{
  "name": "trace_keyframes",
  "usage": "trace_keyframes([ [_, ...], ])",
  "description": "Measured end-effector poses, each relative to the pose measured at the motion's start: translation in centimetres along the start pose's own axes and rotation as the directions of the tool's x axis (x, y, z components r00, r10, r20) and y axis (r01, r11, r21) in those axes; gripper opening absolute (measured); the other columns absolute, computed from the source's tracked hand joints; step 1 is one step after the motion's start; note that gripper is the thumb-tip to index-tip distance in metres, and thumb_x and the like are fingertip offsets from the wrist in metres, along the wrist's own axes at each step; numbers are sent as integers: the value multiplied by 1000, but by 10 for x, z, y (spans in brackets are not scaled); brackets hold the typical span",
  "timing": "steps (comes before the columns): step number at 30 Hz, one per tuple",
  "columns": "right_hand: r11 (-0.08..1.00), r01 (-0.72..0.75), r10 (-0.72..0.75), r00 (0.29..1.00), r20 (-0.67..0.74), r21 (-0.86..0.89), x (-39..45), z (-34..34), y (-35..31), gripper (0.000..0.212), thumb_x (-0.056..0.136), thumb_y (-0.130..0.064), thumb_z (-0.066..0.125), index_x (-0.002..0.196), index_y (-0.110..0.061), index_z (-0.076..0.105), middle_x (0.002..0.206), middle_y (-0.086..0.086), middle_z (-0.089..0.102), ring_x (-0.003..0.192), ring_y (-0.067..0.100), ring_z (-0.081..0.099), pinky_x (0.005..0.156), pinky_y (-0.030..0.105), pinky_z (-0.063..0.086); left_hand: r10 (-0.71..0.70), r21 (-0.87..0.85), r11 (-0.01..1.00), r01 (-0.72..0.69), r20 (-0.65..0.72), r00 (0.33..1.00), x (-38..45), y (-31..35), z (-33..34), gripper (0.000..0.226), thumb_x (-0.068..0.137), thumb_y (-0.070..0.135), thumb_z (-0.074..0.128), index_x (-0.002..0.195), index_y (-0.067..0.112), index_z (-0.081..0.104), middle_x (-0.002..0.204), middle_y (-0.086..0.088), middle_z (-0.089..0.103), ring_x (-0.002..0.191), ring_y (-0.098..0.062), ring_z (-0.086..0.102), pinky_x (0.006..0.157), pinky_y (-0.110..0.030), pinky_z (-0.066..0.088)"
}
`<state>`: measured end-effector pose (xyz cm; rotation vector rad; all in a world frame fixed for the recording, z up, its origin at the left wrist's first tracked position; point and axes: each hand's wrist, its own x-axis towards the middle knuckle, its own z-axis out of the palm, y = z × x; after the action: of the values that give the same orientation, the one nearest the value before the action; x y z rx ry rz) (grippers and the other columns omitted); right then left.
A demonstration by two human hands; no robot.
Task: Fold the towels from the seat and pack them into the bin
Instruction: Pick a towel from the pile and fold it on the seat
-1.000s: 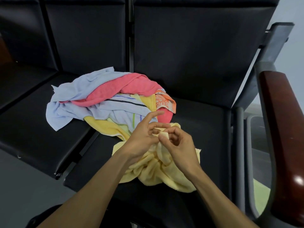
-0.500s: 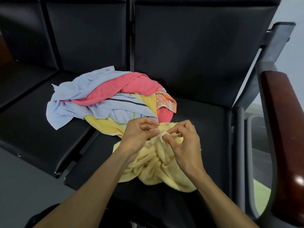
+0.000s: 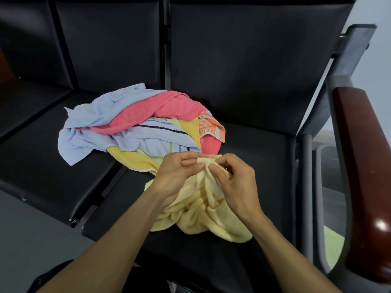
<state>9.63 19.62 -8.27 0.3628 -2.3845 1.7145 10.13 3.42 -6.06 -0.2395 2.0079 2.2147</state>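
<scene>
A crumpled pale yellow towel [image 3: 203, 214] lies on the black seat [image 3: 260, 157] in front of me. My left hand [image 3: 175, 176] and my right hand [image 3: 232, 182] meet at its upper edge, and both pinch the cloth between thumb and fingertips. Behind them sits a heap of towels: a light blue one [image 3: 93, 123], a pink one [image 3: 152, 115], a striped one [image 3: 156, 136], a deeper yellow one [image 3: 131, 157] and an orange patterned one [image 3: 209, 127]. No bin shows in the frame.
The heap spans the gap between two black seats [image 3: 42, 161] of a row with tall backrests [image 3: 243, 60]. A dark red wooden armrest [image 3: 364, 166] on a grey metal frame [image 3: 306, 187] stands at the right. Grey floor [image 3: 31, 250] lies at the lower left.
My left forefinger, stretched out a second ago, has curled in. Both hands have shifted along the pale yellow towel's edge and now pinch it close together.
</scene>
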Motion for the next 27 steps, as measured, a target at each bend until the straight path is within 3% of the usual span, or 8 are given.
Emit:
trace_keyframes([
  [3,1000,-4,4,1000,3,-10,-1,1,0,17,91,-25,72,77,-17,67,74,-7,64,72,13,60,64,24,47,125,257,961,-102,-76,989,1,-3,5,11,92,3,67,98,7,74,86,-10,78,87,-29,74,85,-37,57],
  [6,997,-75,75,997,8,6,-1,2,1,23,90,-31,72,73,-17,65,67,-6,63,64,10,57,60,25,46,145,310,944,-116,-72,987,-1,-3,9,9,93,9,67,95,10,76,82,-5,78,82,-23,75,78,-35,58],
  [12,995,-94,94,995,-16,-20,-1,-1,-2,31,90,-33,72,68,-15,61,64,-3,62,60,10,57,57,26,46,105,282,952,-122,74,992,-7,-4,7,23,103,14,51,104,8,74,95,-11,77,93,-24,73,87,-34,56],
  [15,996,-64,64,998,-1,-57,-2,1,-3,34,89,-37,72,67,-15,59,61,-2,59,56,9,50,55,28,43,148,309,937,-164,75,986,-14,-2,7,18,98,22,62,100,9,73,87,-6,77,85,-20,73,84,-32,56],
  [21,986,-13,50,975,217,-167,0,-7,8,8,92,-18,69,86,-20,65,73,-8,62,70,10,58,68,30,48,212,402,902,-155,-102,972,-15,-3,-8,8,94,8,65,91,9,72,81,-8,76,76,-19,71,72,-31,54],
  [23,960,-12,67,980,187,-280,1,-12,16,28,90,-32,73,68,-22,59,59,-10,54,57,9,50,58,19,37,214,438,891,-124,-163,963,-14,-3,-21,12,95,3,63,91,10,72,81,-3,76,72,-7,68,70,-21,52],
  [25,955,-34,84,983,162,-294,1,-14,19,47,86,-42,74,55,-21,47,49,-9,42,49,10,39,51,19,31,225,502,860,-94,-206,952,-15,-6,-33,14,95,3,63,90,13,72,78,1,74,68,1,64,67,-15,49],
  [27,962,-41,108,965,240,-270,1,-14,23,38,89,-36,73,61,-19,55,54,-9,48,52,8,41,53,19,31,240,562,825,-60,-252,938,-15,-11,-47,13,95,5,63,89,14,71,77,2,72,69,-1,63,69,-20,49],
])
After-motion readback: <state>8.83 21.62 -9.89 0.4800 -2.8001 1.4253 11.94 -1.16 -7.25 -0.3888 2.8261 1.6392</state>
